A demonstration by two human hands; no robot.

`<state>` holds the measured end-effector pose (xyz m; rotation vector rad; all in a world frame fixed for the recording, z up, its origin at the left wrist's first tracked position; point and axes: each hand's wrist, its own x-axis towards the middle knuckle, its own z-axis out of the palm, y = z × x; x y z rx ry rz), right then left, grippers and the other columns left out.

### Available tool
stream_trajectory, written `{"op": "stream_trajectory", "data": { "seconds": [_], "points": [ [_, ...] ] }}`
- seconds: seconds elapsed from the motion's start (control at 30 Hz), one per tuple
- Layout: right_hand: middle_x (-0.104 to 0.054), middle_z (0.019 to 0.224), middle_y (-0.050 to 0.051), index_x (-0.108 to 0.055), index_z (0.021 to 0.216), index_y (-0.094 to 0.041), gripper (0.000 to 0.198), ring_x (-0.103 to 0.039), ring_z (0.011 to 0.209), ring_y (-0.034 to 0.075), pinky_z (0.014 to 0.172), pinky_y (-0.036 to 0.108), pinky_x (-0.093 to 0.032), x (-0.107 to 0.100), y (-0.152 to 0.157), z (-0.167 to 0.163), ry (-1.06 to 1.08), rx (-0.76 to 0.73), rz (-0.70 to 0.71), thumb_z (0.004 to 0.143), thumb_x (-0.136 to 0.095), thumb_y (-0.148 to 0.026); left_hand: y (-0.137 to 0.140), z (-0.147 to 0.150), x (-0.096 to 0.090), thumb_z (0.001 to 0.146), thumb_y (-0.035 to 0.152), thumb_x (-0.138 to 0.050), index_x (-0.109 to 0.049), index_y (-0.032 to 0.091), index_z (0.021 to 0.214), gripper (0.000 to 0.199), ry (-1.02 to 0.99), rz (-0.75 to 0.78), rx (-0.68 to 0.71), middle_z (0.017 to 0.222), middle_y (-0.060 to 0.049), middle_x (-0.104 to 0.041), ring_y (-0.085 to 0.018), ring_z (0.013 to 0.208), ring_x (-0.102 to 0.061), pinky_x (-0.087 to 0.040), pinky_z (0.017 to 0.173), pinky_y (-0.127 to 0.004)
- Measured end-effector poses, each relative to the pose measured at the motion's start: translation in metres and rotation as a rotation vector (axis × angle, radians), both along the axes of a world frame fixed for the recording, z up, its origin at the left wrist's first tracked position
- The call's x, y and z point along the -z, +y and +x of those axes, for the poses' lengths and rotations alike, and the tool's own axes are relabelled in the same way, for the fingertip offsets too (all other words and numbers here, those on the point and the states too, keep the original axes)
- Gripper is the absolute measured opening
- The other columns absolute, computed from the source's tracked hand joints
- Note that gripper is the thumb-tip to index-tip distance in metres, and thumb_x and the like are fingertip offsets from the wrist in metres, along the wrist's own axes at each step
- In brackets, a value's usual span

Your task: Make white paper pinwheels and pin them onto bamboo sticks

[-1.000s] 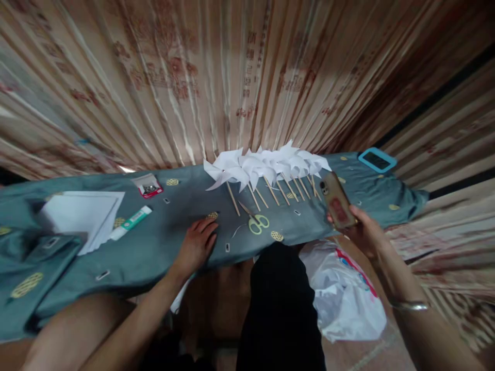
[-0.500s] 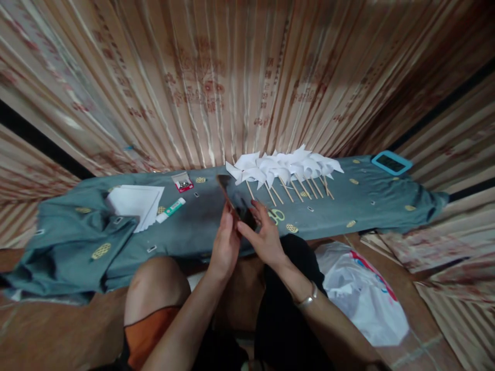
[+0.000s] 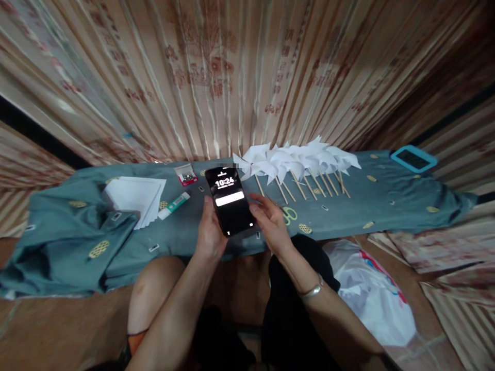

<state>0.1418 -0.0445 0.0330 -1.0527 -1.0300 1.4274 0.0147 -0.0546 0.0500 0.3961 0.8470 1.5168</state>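
Observation:
A black smartphone (image 3: 232, 219) faces me above the near edge of the cloth, its screen lit and reading 10:24. Wrapped round its left side and lower corner is my left hand (image 3: 211, 232). My right hand (image 3: 273, 222) has its fingers closed at the phone's right edge; a silver bangle circles that wrist. Just behind the right fingers lie the yellow-green handles of scissors (image 3: 290, 215). White paper pinwheels (image 3: 296, 161) on wooden sticks lie overlapping in a row beyond the phone.
White paper sheets (image 3: 135, 195), a green and white glue stick (image 3: 175, 205) and a small red box (image 3: 187, 178) of metal bits lie left. A blue-framed dark-screened device (image 3: 413, 158) sits far right. A white plastic bag (image 3: 375, 304) rests on the floor. Curtains (image 3: 216, 77) hang behind.
The phone has turned from edge-on with a dark screen to facing me, lit. My left hand has shifted left with it. The view has swung slightly.

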Motion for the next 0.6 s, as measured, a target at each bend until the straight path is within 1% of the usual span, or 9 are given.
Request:
{"op": "stream_trajectory", "data": {
  "seconds": [0.07, 0.13, 0.17, 0.23, 0.3, 0.43, 0.5, 0.6],
  "points": [
    [-0.073, 0.081, 0.002, -0.070, 0.092, -0.021, 0.047, -0.066, 0.074, 0.018, 0.071, 0.031, -0.055, 0.008, 0.001, 0.002, 0.098, -0.088, -0.161, 0.063, -0.081, -0.057, -0.002, -0.001, 0.008, 0.090, 0.060, -0.051, -0.068, 0.015, 0.111, 0.052, 0.006, -0.037, 0.010, 0.102, -0.010, -0.077, -0.027, 0.105, -0.070, -0.057, 0.090, -0.039],
    [-0.072, 0.074, 0.001, -0.071, 0.083, -0.020, 0.044, -0.064, 0.067, 0.016, 0.063, 0.029, -0.053, 0.014, -0.001, 0.004, 0.146, -0.213, -0.268, 0.061, -0.083, -0.055, -0.004, -0.001, 0.014, 0.090, 0.062, -0.050, -0.068, 0.014, 0.110, 0.055, 0.018, -0.086, 0.016, 0.098, -0.011, -0.077, -0.027, 0.099, -0.072, -0.058, 0.086, -0.038],
    [-0.073, 0.075, 0.001, -0.072, 0.083, -0.019, 0.042, -0.065, 0.067, 0.016, 0.062, 0.029, -0.054, 0.016, -0.003, 0.005, 0.158, -0.275, -0.294, 0.061, -0.084, -0.053, -0.005, -0.002, 0.016, 0.091, 0.061, -0.048, -0.068, 0.014, 0.110, 0.055, 0.022, -0.110, 0.017, 0.096, -0.010, -0.078, -0.027, 0.096, -0.073, -0.059, 0.083, -0.037],
    [-0.075, 0.080, 0.001, -0.072, 0.089, -0.020, 0.039, -0.067, 0.070, 0.017, 0.064, 0.029, -0.055, 0.018, -0.006, 0.005, 0.174, -0.376, -0.302, 0.061, -0.085, -0.044, -0.007, -0.003, 0.017, 0.094, 0.059, -0.044, -0.068, 0.013, 0.112, 0.055, 0.023, -0.144, 0.009, 0.094, -0.010, -0.078, -0.025, 0.090, -0.074, -0.060, 0.078, -0.034],
    [-0.076, 0.084, 0.001, -0.072, 0.093, -0.020, 0.038, -0.069, 0.073, 0.018, 0.066, 0.030, -0.057, 0.020, -0.007, 0.005, 0.183, -0.432, -0.295, 0.060, -0.085, -0.036, -0.007, -0.004, 0.017, 0.096, 0.057, -0.041, -0.067, 0.012, 0.114, 0.055, 0.021, -0.162, 0.005, 0.094, -0.010, -0.078, -0.024, 0.087, -0.075, -0.060, 0.073, -0.032],
    [-0.077, 0.085, 0.000, -0.071, 0.093, -0.020, 0.039, -0.070, 0.074, 0.018, 0.064, 0.029, -0.059, 0.023, -0.005, 0.003, 0.179, -0.440, -0.304, 0.057, -0.084, -0.025, -0.007, -0.005, 0.014, 0.095, 0.060, -0.043, -0.067, 0.011, 0.115, 0.058, 0.032, -0.178, 0.037, 0.094, -0.011, -0.078, -0.026, 0.086, -0.075, -0.061, 0.070, -0.033],
    [-0.077, 0.086, 0.000, -0.070, 0.093, -0.020, 0.038, -0.070, 0.074, 0.018, 0.062, 0.029, -0.059, 0.025, -0.005, 0.001, 0.163, -0.421, -0.292, 0.057, -0.083, -0.024, -0.007, -0.005, 0.013, 0.094, 0.060, -0.044, -0.068, 0.011, 0.114, 0.058, 0.032, -0.186, 0.044, 0.095, -0.012, -0.077, -0.026, 0.086, -0.074, -0.062, 0.069, -0.034],
    [-0.076, 0.085, 0.000, -0.070, 0.092, -0.020, 0.036, -0.068, 0.073, 0.018, 0.060, 0.028, -0.058, 0.027, -0.006, 0.000, 0.128, -0.391, -0.260, 0.058, -0.081, -0.024, -0.006, -0.004, 0.014, 0.096, 0.058, -0.040, -0.069, 0.012, 0.111, 0.056, 0.015, -0.204, 0.030, 0.093, -0.012, -0.077, -0.026, 0.086, -0.074, -0.062, 0.065, -0.032]
  ]
}}
